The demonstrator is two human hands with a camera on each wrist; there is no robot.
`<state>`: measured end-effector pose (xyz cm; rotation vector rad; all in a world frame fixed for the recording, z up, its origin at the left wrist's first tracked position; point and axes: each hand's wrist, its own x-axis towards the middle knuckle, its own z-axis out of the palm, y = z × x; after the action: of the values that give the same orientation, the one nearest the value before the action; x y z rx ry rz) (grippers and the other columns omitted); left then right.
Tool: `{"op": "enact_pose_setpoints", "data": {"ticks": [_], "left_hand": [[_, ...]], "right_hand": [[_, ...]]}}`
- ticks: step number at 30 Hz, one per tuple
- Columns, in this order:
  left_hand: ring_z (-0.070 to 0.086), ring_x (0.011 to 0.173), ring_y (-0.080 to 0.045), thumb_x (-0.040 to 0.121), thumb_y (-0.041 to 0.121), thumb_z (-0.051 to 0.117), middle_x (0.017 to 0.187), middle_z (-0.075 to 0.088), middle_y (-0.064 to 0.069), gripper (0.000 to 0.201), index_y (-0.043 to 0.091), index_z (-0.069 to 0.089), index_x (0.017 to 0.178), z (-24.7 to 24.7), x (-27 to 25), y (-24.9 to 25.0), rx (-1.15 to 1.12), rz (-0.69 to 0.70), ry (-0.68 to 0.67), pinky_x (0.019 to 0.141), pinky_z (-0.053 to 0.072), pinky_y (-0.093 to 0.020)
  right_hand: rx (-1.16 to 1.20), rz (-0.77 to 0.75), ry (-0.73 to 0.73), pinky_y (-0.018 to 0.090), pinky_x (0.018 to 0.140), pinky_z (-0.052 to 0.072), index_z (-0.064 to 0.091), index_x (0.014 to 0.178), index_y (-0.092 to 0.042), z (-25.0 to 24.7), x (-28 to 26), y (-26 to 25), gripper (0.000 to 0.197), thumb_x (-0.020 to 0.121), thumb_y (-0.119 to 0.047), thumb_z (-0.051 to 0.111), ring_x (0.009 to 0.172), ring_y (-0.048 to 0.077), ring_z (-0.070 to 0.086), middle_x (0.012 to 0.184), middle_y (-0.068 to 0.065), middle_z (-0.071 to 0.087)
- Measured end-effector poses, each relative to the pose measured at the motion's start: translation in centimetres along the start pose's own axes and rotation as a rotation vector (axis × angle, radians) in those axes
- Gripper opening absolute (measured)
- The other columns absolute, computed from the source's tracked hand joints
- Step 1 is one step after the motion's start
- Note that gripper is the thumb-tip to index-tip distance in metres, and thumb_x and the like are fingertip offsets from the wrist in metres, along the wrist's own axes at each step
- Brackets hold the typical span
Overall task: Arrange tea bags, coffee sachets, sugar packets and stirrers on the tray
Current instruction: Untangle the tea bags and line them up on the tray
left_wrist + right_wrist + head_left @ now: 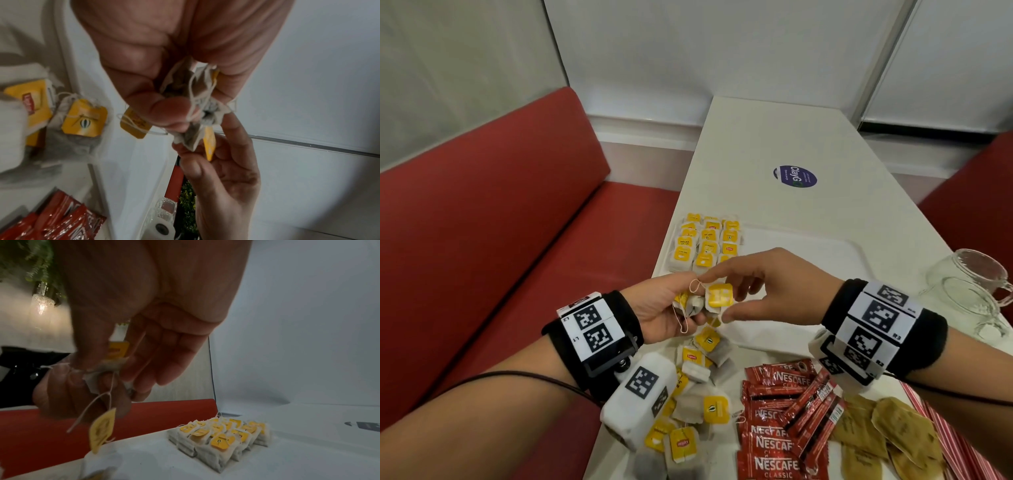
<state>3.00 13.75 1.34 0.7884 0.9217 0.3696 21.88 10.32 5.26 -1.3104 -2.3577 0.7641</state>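
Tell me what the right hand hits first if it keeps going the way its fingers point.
The right hand points left, straight at the left hand. It already pinches a tea bag from the bunch held there, so the left hand's fingers come first, though depth is unclear.

The tray lies bare beside arranged tea bags; glass jars crowd its right.

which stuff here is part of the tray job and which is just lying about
Part of the job:
tea bags
coffee sachets
sugar packets
stirrers
tray

Just lying about:
glass jars
round sticker
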Motion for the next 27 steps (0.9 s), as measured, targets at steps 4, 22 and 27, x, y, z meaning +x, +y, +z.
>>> {"op": "enact_pose_setpoints", "data": {"ticks": [4,22,27], "left_hand": [[0.051,0.045,-0.011,0.089,0.025,0.052,0.061,0.057,-0.004,0.019,0.012,0.059,0.076,-0.1,-0.3,-0.2,0.021,-0.005,-0.04,0.035,0.036,-0.015],[0.06,0.048,-0.014,0.079,0.023,0.063,0.075,0.063,-0.008,0.018,0.013,0.064,0.095,-0.2,0.0,-1.1,-0.024,0.005,-0.086,0.035,0.041,-0.016],[0.056,0.047,-0.013,0.08,0.011,0.064,0.068,0.059,-0.007,0.006,0.013,0.059,0.083,-0.5,0.4,-1.4,-0.009,0.028,-0.106,0.035,0.039,-0.016]], "right_hand": [[0.196,0.034,-0.037,0.024,0.08,0.054,0.062,0.116,-0.047,-0.5,-0.7,-0.1,0.042,0.076,-0.045,0.074,0.089,0.004,0.065,0.094,-0.015,0.069],[0.326,0.0,0.179,0.027,0.066,0.053,0.073,0.08,-0.021,-0.3,-1.2,0.9,0.01,0.074,-0.028,0.077,0.074,0.011,0.064,0.083,-0.004,0.069],[0.657,0.11,0.254,0.026,0.066,0.054,0.066,0.079,-0.002,-0.6,-0.5,1.4,0.02,0.07,-0.018,0.073,0.072,0.015,0.063,0.084,0.017,0.068]]}}
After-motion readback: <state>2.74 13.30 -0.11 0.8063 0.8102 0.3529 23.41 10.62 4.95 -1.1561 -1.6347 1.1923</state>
